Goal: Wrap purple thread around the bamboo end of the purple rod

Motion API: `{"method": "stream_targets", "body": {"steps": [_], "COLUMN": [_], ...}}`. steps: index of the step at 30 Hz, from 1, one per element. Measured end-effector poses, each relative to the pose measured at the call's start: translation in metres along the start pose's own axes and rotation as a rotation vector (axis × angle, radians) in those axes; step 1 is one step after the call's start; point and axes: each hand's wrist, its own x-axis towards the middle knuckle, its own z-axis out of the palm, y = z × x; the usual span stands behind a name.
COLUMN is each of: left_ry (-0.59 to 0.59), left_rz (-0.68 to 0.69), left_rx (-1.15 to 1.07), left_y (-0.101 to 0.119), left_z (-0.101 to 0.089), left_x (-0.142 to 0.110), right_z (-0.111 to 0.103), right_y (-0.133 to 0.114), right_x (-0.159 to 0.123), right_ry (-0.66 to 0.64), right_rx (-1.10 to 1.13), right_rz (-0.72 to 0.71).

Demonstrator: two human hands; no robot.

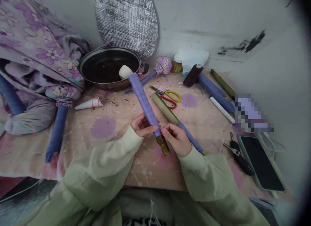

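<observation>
The left hand [143, 125] grips a purple-wrapped cylindrical rod [145, 99], the right hand [176, 139] pinches a slender green-and-blue wrapped stick [165, 107], and a slackened grip could let either slip.

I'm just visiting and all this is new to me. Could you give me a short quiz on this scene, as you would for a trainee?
1. What colour is the wrapping on the rod touched by the left hand and the right hand?
2. True or false: the scissors have one yellow handle and one red handle.
3. What lies on the far right of the table, beyond the hands? A) a phone B) a dark pan C) a white paper cone

Key: 1. Purple. 2. True. 3. A.
</observation>
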Motion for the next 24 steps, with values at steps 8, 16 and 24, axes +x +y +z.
{"method": "stream_targets", "body": {"steps": [8,16,24], "left_ry": [-0.068,-0.067,-0.054], "left_rz": [-0.101,-0.027,0.009], "left_rx": [-0.09,-0.118,-0.007], "left_y": [0.004,-0.003,0.001], "left_z": [-0.009,-0.012,-0.005], "left_x": [0.005,0.009,0.001], "right_z": [-0.003,-0.004,-0.003], "right_y": [-0.008,-0.011,-0.01], "right_x": [-0.002,-0.004,-0.004], "right_ry": [-0.005,-0.005,0.06], "right_rx": [-0.057,-0.094,-0.121], "right_rz": [-0.091,-0.124,-0.164]}}
